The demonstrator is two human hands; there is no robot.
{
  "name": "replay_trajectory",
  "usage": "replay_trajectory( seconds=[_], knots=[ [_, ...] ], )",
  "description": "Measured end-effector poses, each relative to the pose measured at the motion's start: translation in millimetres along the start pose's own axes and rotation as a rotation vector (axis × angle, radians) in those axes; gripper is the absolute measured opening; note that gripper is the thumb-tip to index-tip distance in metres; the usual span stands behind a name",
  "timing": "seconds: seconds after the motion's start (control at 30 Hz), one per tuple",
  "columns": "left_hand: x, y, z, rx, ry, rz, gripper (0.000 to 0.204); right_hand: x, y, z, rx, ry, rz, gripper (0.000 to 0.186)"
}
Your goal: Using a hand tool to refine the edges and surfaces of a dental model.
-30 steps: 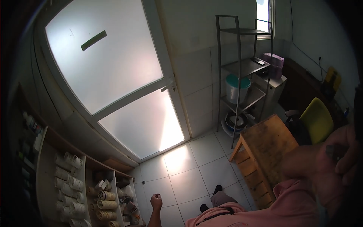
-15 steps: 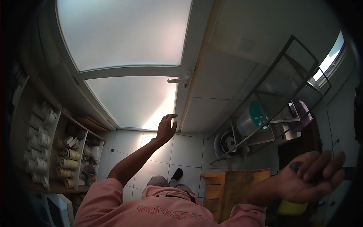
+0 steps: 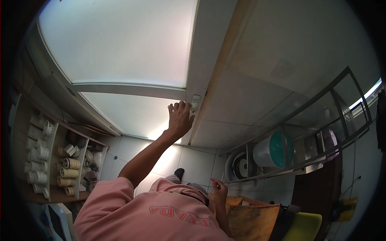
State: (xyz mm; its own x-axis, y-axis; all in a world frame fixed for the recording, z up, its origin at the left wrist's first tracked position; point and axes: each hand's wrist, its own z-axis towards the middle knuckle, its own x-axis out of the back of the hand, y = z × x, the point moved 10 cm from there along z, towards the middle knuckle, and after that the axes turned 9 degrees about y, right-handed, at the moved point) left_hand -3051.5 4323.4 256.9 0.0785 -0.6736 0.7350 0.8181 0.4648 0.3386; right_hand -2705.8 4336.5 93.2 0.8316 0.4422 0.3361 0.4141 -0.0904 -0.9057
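My left hand (image 3: pixel 181 120) is at the white door's handle (image 3: pixel 195 103), its fingers bent over the lever and covering most of it. The door (image 3: pixel 132 88) has a pale frame with two frosted panels and appears closed. Low in front of my body is my right hand (image 3: pixel 219 189), beside the wooden chair (image 3: pixel 257 217). Its fingers are drawn together, and whatever they may hold is too small to make out.
On the left stands a shelf unit (image 3: pixel 54 160) with white cups and cream-coloured spools. To the right, a metal rack (image 3: pixel 313 106) holds a clear bucket with a teal inside (image 3: pixel 277 148). A yellow-green object (image 3: pixel 303 227) sits beyond the chair on the tiled floor (image 3: pixel 197 162).
My left hand has moved up onto the door handle. My right hand has dropped from the far right to low in front of my body. The view has turned slightly.
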Motion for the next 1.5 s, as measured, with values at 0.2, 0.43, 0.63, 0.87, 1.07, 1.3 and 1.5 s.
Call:
replay_trajectory(
  seconds=[0.2,0.43,0.63,0.87,1.07,1.3,1.5],
  knots=[
    [13.5,-5.0,-18.1,0.094,-0.094,0.014,0.033,-23.0,-4.8,54.0,0.040,-0.161,-0.101,0.047],
    [42.0,-1.1,-45.7,0.456,-0.099,0.052,0.023,-17.5,-16.5,150.4,0.296,-0.371,-0.446,0.068],
    [66.5,-20.7,-98.8,0.640,0.001,0.149,0.025,-32.4,53.4,235.8,0.239,-0.554,-0.722,0.036],
    [42.2,-64.5,-271.2,0.727,-0.209,0.181,0.037,-98.5,96.9,268.2,0.347,-0.769,-0.605,0.023],
    [97.7,-90.5,-383.8,0.954,0.011,0.302,0.037,-187.7,99.5,230.0,0.275,-1.135,-0.709,0.029],
    [164.4,-68.1,-497.4,1.205,0.077,0.361,0.037,-328.8,57.6,176.0,0.463,-1.404,-0.843,0.034],
    [223.2,-186.3,-500.2,1.223,0.267,0.431,0.038,-446.5,57.1,133.2,0.848,-1.545,-1.014,0.028]
  ],
)
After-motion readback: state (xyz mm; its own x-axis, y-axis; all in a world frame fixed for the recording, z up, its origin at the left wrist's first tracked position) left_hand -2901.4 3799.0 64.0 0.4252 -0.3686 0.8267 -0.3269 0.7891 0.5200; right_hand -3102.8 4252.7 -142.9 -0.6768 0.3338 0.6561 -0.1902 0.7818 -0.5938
